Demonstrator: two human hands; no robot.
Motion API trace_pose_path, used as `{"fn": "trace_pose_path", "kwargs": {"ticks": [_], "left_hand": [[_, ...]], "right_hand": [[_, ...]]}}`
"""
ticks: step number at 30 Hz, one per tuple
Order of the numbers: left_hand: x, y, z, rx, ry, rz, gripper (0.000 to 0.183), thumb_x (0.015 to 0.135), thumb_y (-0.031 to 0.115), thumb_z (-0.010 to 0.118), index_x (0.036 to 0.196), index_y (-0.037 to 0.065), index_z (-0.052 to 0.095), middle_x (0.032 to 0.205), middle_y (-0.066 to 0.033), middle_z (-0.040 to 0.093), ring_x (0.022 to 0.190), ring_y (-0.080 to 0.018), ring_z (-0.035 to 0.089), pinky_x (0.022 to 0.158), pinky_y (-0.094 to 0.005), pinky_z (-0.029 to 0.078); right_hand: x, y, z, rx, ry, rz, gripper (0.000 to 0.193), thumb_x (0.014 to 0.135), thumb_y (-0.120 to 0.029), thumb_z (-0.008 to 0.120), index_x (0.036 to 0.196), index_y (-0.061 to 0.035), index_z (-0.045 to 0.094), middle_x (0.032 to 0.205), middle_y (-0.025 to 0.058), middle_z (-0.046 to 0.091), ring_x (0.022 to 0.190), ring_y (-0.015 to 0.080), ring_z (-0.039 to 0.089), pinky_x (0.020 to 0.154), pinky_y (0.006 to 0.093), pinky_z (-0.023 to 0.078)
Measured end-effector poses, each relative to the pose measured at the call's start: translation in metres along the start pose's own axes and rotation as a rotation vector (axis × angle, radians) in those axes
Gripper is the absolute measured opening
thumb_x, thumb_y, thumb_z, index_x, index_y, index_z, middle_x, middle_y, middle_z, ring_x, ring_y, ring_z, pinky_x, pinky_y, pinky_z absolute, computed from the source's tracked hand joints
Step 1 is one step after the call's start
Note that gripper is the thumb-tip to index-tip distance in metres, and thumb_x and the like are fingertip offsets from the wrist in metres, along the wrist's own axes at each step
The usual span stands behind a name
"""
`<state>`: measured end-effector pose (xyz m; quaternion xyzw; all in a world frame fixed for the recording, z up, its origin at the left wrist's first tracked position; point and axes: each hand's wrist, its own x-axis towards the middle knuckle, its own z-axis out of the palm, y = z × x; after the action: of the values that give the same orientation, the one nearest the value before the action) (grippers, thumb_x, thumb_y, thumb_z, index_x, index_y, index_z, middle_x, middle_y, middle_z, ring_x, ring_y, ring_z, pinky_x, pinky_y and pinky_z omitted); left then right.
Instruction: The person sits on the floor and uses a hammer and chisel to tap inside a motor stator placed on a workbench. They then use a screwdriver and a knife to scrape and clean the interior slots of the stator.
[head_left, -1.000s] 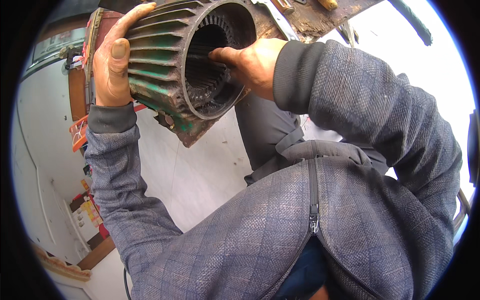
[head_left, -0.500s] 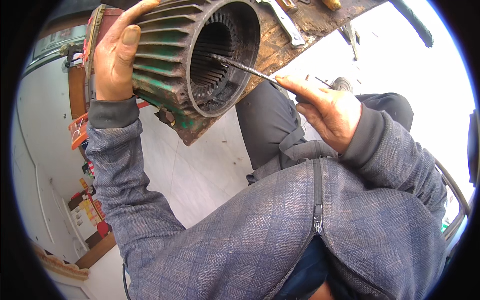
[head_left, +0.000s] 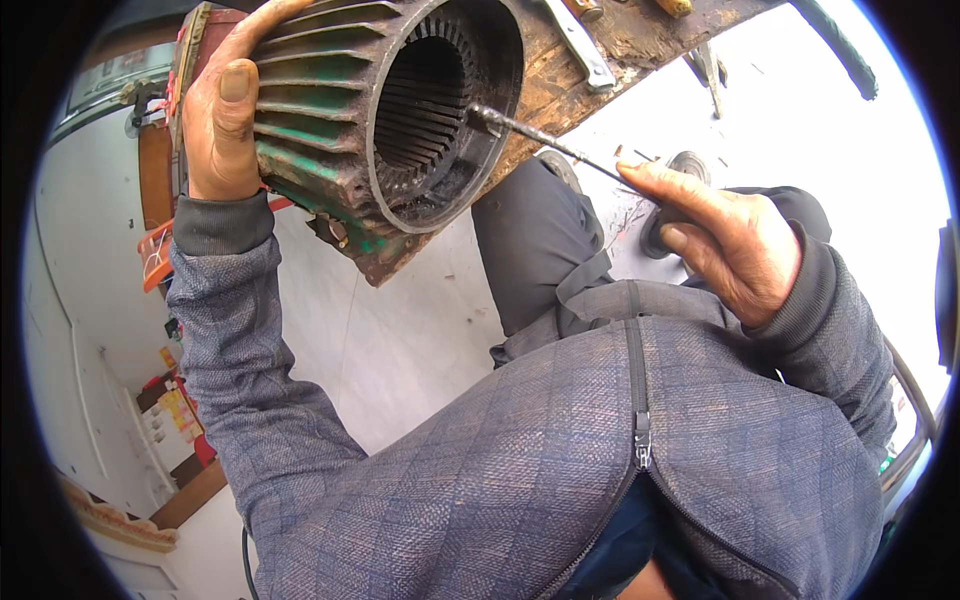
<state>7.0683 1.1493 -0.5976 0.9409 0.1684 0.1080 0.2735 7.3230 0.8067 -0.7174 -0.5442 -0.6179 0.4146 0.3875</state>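
Observation:
A finned motor housing (head_left: 318, 108) with worn green paint lies on its side, its round open end turned toward the right. Inside the bore, slotted stator teeth (head_left: 420, 140) run around the wall. My left hand (head_left: 222, 125) grips the housing's left end, thumb on the near side and fingertips cut off by the picture's top. A thin dark metal rod with a small bent, flattened tip (head_left: 560, 146) is held in my right hand (head_left: 730, 230), forefinger stretched along it. The rod's tip is at the bore's right side, near the rim; contact is unclear.
Beneath the housing is a worn wooden bench (head_left: 640, 45). On it lie a knife with a pale handle (head_left: 580, 45) and a yellowish handle (head_left: 676, 7). Pliers-like tools (head_left: 712, 80) lie below the bench edge. An orange rack (head_left: 157, 258) stands at left.
My right hand has moved right and slightly down, drawing the rod's tip from deep in the bore out toward the rim. The housing and left hand have barely shifted.

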Motion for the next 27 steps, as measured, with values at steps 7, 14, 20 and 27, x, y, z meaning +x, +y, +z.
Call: {"fn": "trace_pose_path", "kwargs": {"ticks": [7, 14, 20, 27], "left_hand": [[0.006, -0.009, -0.006, -0.129, 0.049, 0.007, 0.104, 0.100, 0.084, 0.038, 0.145, -0.007, 0.059, 0.146, -0.0231, 0.062, 0.135, -0.0325, 0.060, 0.118, -0.0414, 0.045], [0.002, 0.017, 0.008, 0.090, 0.038, 0.002, 0.106, 0.099, 0.085, 0.038, 0.147, -0.007, 0.058, 0.149, -0.0234, 0.061, 0.138, -0.0325, 0.059, 0.120, -0.0415, 0.044], [0.007, 0.022, 0.009, 0.110, 0.060, 0.044, 0.103, 0.101, 0.083, 0.038, 0.144, -0.008, 0.059, 0.146, -0.0237, 0.062, 0.136, -0.0321, 0.060, 0.119, -0.0415, 0.043], [0.002, 0.025, 0.014, 0.135, 0.088, 0.091, 0.100, 0.102, 0.080, 0.038, 0.140, -0.010, 0.061, 0.142, -0.0240, 0.065, 0.133, -0.0316, 0.061, 0.118, -0.0414, 0.043]], "right_hand": [[0.012, 0.028, 0.023, -0.016, 0.084, -0.164, 0.049, 0.105, -0.010, 0.059, 0.153, -0.0030, 0.053, 0.115, 0.0254, 0.074, 0.094, 0.0360, 0.077, 0.090, 0.0426, 0.062], [0.117, 0.006, 0.060, -0.255, 0.126, -0.157, 0.050, 0.104, -0.010, 0.059, 0.154, -0.0067, 0.052, 0.081, 0.0218, 0.072, 0.070, 0.0356, 0.074, 0.068, 0.0429, 0.063], [0.077, -0.003, 0.014, -0.296, -0.123, -0.002, 0.054, 0.104, -0.007, 0.060, 0.157, -0.0096, 0.051, 0.075, 0.0186, 0.069, 0.065, 0.0303, 0.073, 0.067, 0.0422, 0.063], [-0.019, 0.015, 0.013, -0.054, -0.042, 0.001, 0.057, 0.100, -0.001, 0.063, 0.155, -0.0001, 0.050, 0.110, 0.0272, 0.076, 0.087, 0.0356, 0.078, 0.085, 0.0406, 0.063]]}}
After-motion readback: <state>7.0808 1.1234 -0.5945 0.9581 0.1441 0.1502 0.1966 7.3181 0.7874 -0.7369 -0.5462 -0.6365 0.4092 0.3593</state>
